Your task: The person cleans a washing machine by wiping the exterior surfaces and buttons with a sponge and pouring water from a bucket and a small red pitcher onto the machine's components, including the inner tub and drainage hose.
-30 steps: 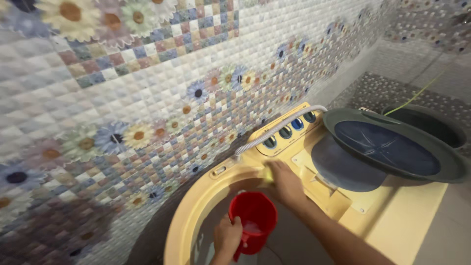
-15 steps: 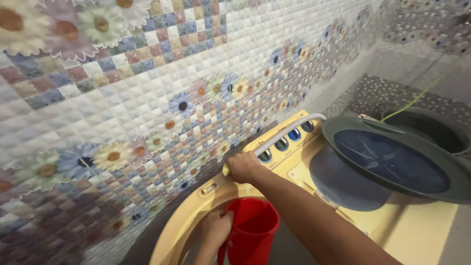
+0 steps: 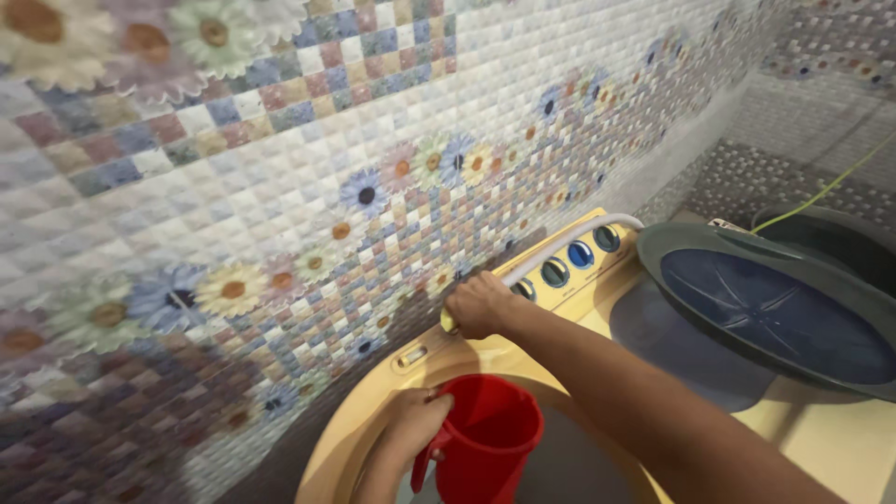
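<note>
Head: left hand (image 3: 411, 425) grips red mug (image 3: 485, 448); tub rim (image 3: 355, 434) close.

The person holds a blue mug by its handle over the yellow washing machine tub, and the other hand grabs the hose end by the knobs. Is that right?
Not quite: the mug is red, not blue. The head view shows the left hand holding it by its handle over the yellow washing machine tub, while the right hand grips the hose end by the knobs.
</note>
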